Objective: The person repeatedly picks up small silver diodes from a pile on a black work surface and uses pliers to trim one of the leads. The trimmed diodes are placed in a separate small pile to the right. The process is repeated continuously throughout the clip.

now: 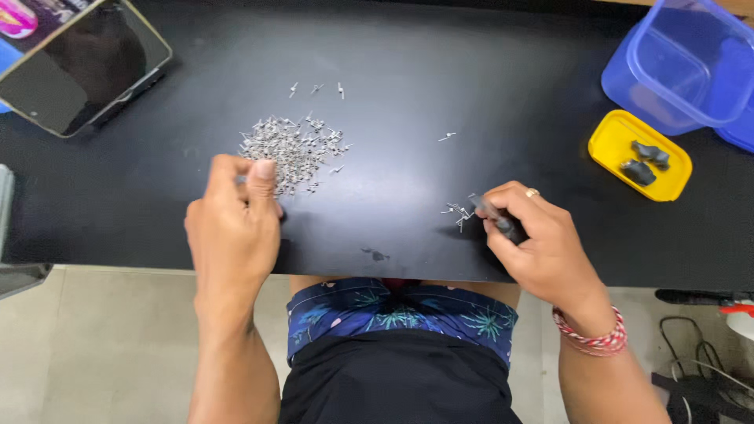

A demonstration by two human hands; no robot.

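Observation:
A heap of small silver metal pins (292, 147) lies on the black table (408, 94). My left hand (236, 228) rests at the heap's near edge, its fingers pinched together on what looks like a pin, though the pin is mostly hidden. My right hand (538, 243) grips a small dark grey plastic part (493, 215), its tip next to a little cluster of pins (457, 213). A few stray pins (447, 137) lie apart from the heap.
A yellow lid (640, 157) holding two dark grey parts sits at the right, beside a blue plastic box (683, 67). A phone (78, 63) leans at the far left corner. Cables lie on the floor at lower right.

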